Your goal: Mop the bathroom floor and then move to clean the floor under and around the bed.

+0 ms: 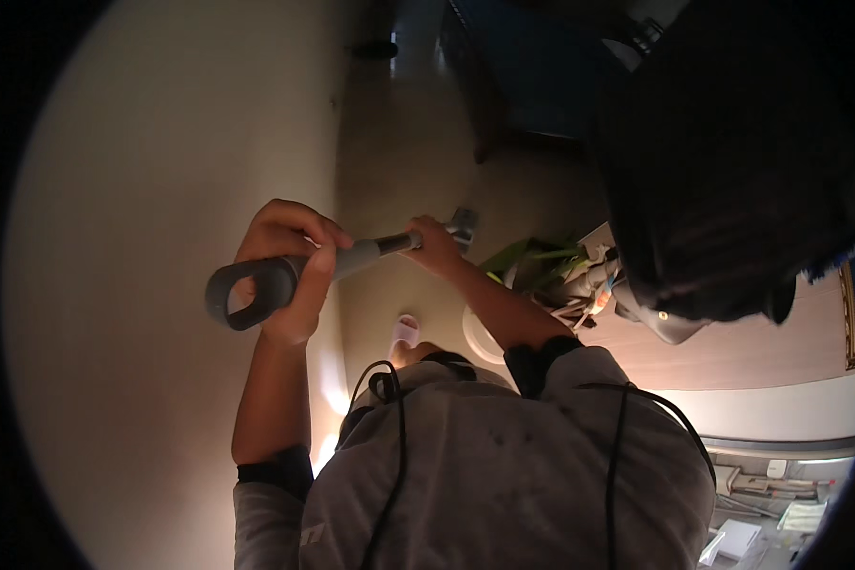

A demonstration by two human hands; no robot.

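Note:
My left hand (pixel 292 267) is closed around the upper end of a long pole (pixel 356 258), just past its grey loop-shaped handle (pixel 256 288). Farther down, my right hand (pixel 434 244) grips the same pole where a metal section meets a lighter part. The pole slants away toward the floor, and a greyish end piece (pixel 463 224) shows beyond my right hand. What that end piece is cannot be told in the dim light. A foot in a pale slipper (pixel 406 329) stands on the floor beneath my arms.
A pale wall (pixel 149 214) runs close along the left. At the right are a leafy plant (pixel 541 263) by a round white rim (pixel 479 335), a large dark object (pixel 727 164) and a pinkish surface (pixel 755 342). Dark furniture (pixel 534 71) stands farther off.

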